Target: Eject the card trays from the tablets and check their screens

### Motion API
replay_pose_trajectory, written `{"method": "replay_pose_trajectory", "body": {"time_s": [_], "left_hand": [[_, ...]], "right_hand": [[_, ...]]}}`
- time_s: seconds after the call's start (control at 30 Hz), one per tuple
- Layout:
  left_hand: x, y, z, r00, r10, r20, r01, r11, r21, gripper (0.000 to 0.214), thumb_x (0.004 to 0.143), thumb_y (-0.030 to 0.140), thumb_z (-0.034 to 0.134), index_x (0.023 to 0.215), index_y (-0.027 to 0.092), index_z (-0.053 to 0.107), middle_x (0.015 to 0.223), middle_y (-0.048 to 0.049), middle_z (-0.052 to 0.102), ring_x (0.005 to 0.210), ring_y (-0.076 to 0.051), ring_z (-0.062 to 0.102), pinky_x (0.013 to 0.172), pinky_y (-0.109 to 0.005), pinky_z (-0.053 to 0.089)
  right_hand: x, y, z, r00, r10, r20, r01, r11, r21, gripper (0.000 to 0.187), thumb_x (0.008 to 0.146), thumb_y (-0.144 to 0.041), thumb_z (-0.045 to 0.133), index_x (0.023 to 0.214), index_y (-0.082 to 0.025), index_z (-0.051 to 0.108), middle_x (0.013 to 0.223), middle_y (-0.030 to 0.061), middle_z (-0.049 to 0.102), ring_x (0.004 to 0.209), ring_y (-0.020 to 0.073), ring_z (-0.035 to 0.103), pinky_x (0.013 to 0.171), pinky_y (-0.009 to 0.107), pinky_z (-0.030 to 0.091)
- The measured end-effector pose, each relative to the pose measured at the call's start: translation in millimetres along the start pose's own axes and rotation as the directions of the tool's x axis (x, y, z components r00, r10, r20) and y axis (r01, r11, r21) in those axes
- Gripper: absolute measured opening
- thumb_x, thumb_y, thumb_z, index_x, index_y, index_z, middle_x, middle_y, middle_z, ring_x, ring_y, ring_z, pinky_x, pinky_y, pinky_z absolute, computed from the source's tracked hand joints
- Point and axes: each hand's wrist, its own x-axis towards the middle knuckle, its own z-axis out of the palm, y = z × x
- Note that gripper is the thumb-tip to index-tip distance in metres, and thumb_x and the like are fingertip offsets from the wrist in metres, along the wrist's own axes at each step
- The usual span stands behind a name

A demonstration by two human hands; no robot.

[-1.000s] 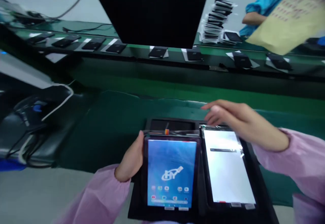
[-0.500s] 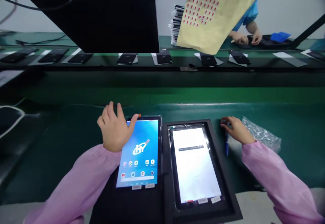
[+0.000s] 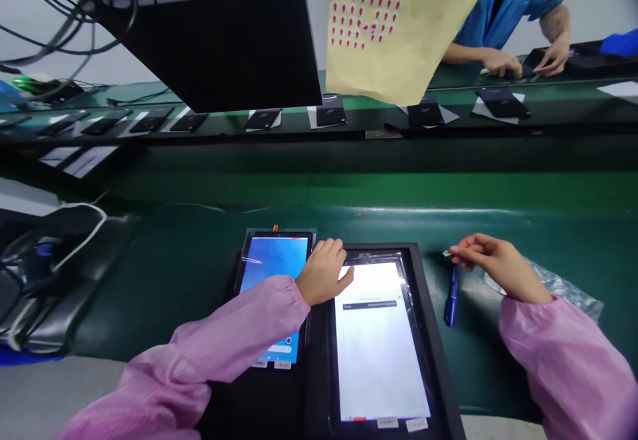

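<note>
My left hand (image 3: 323, 272) reaches across the blue-screened tablet (image 3: 277, 260) to the upper left corner of a white-screened tablet (image 3: 381, 347). Its fingers are bent and its thumb stands apart, with nothing visible in it; whether it touches the screen I cannot tell. The white-screened tablet lies in a black tray (image 3: 438, 360); a dark dialog bar shows on its display. On the right, my right hand (image 3: 491, 259) pinches a small whitish piece (image 3: 447, 252) between thumb and fingers. A blue pen (image 3: 451, 297) lies just below it, and a crumpled clear plastic bag (image 3: 573, 294) is partly behind the wrist.
A black monitor (image 3: 224, 48) and a yellow sheet (image 3: 399, 61) with red arrow stickers hang overhead. Several black devices lie on white papers along the far ledge (image 3: 299, 135). Across it, a co-worker's hands (image 3: 503, 62) handle something dark. Cables (image 3: 82, 234) lie at left.
My left hand has moved right, from the blue-screened tablet's upper left to the white-screened one. My right hand has lifted away from the pen's top with a small piece pinched. The view has shifted.
</note>
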Motion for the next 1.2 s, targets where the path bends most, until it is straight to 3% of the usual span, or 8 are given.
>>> {"method": "replay_pose_trajectory", "body": {"time_s": [0.13,0.23,0.4,0.63,0.8,0.9,1.0,1.2], "left_hand": [[4.6,2.6,-36.8,0.999,0.014,0.034,-0.009,0.986,-0.165,0.017,0.09,0.025,0.044,0.075,0.017,0.051,0.091,-0.0056,0.056,0.084,-0.017,0.053,0.077,-0.031,0.046],[10.2,11.5,-71.2,0.985,0.05,0.165,0.034,0.882,-0.471,0.027,0.093,0.027,0.038,0.069,0.018,0.043,0.07,0.0018,0.05,0.062,-0.01,0.047,0.057,-0.021,0.039],[12.5,30.4,-97.0,0.956,0.164,0.244,0.071,0.678,-0.732,0.025,0.093,0.033,0.04,0.072,0.02,0.04,0.051,0.0096,0.028,0.043,-0.006,0.025,0.041,-0.019,0.019],[0.2,46.0,-105.1,0.958,0.281,0.05,-0.188,0.752,-0.631,0.024,0.094,0.028,0.039,0.086,0.017,0.058,0.055,0.0057,0.039,0.047,-0.007,0.035,0.047,-0.021,0.028],[-1.8,47.8,-121.7,0.949,0.31,-0.059,-0.285,0.762,-0.581,0.026,0.094,0.034,0.046,0.086,0.017,0.063,0.055,0.0051,0.043,0.049,-0.007,0.039,0.049,-0.021,0.032],[8.2,44.1,-133.5,0.94,0.324,-0.106,-0.325,0.758,-0.565,0.028,0.095,0.035,0.046,0.085,0.016,0.065,0.054,0.0048,0.048,0.049,-0.007,0.043,0.05,-0.02,0.034],[18.5,39.6,-143.3,0.925,0.354,-0.141,-0.372,0.763,-0.528,0.032,0.097,0.029,0.04,0.085,0.015,0.066,0.059,0.0032,0.054,0.052,-0.007,0.046,0.054,-0.02,0.036],[21.4,29.5,-150.1,0.904,0.364,-0.225,-0.428,0.752,-0.502,0.032,0.095,0.022,0.037,0.086,0.014,0.067,0.057,0.0038,0.054,0.049,-0.007,0.045,0.053,-0.018,0.036]], "right_hand": [[-36.6,-20.7,0.9,0.98,-0.03,-0.198,0.073,0.974,0.213,0.042,0.068,-0.06,0.071,0.079,-0.022,0.056,0.075,0.0067,0.073,0.072,0.0232,0.07,0.07,0.035,0.056],[-55.2,4.1,16.7,0.906,-0.19,-0.379,0.158,0.981,-0.114,0.031,0.087,-0.054,0.053,0.087,-0.022,0.053,0.077,0.0059,0.072,0.063,0.0194,0.068,0.059,0.03,0.053],[-57.5,60.5,57.2,0.822,-0.53,-0.207,0.343,0.752,-0.564,0.045,0.097,-0.052,0.03,0.083,-0.021,0.059,0.066,0.0058,0.067,0.053,0.0158,0.064,0.048,0.024,0.044],[-48.4,41.3,73.4,0.58,-0.77,-0.265,0.433,0.567,-0.701,0.049,0.1,-0.042,0.026,0.069,-0.022,0.059,0.045,-0.0005,0.058,0.038,0.011,0.055,0.042,0.02,0.04],[-48.2,-38.8,24.0,0.228,-0.792,-0.567,0.266,0.611,-0.746,0.047,0.096,-0.052,0.034,0.065,-0.021,0.052,0.044,0.0001,0.048,0.034,0.0096,0.044,0.039,0.021,0.031],[-34.1,-145.6,-52.9,-0.142,-0.675,-0.724,0.175,0.703,-0.689,0.052,0.099,-0.049,0.02,0.093,-0.011,0.055,0.071,0.0109,0.056,0.05,0.0129,0.055,0.05,0.027,0.04],[-4.0,-266.9,-124.9,-0.331,-0.613,-0.717,0.252,0.675,-0.694,0.069,0.098,-0.041,0.007,0.122,0.014,0.04,0.095,0.0229,0.058,0.072,0.0141,0.066,0.064,0.029,0.044],[54.3,-368.1,-163.1,0.318,-0.719,-0.618,0.225,0.691,-0.687,0.07,0.077,-0.046,0.027,0.081,0.014,0.061,0.107,0.0235,0.063,0.11,0.0305,0.057,0.06,0.032,0.038]]}}
